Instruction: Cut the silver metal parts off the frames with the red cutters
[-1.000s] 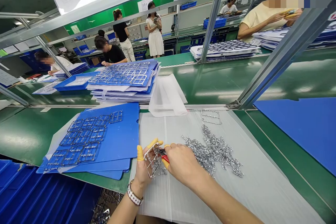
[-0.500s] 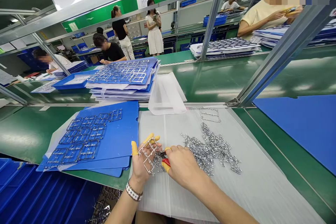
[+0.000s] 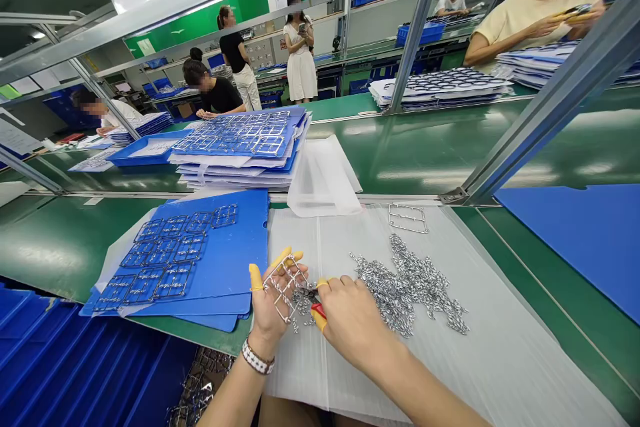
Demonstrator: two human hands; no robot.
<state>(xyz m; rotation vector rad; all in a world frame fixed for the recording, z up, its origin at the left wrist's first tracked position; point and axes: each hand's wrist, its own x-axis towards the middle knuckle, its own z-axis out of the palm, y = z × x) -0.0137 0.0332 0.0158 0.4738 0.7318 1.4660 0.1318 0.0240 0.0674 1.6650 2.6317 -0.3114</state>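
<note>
My left hand (image 3: pixel 267 317), palm up with yellow finger covers, holds a small silver lattice frame (image 3: pixel 286 290) of thin bars, tilted between thumb and fingers. My right hand (image 3: pixel 353 320) is closed around red-handled cutting pliers (image 3: pixel 319 309); their dark jaws are at the frame's right side, partly hidden, so I cannot tell whether they touch it. Under and between the hands lie some loose twisted silver pieces (image 3: pixel 303 303). A larger heap of the same pieces (image 3: pixel 400 287) spreads over the white foam sheet (image 3: pixel 360 373) to the right. One bare frame (image 3: pixel 409 218) lies behind the heap.
Rows of silver frames (image 3: pixel 165 250) rest on a blue plastic sheet (image 3: pixel 235 247) at left. Behind stands a stack of sheets with frames (image 3: pixel 240 167). Blue bins (image 3: pixel 65 360) and a metal post (image 3: pixel 545 100) flank the bench. Several people are across the line.
The frame in my left hand has turned slightly and sits a little more upright. My right hand keeps its grip on the pliers beside it. The camera view has shifted slightly left.
</note>
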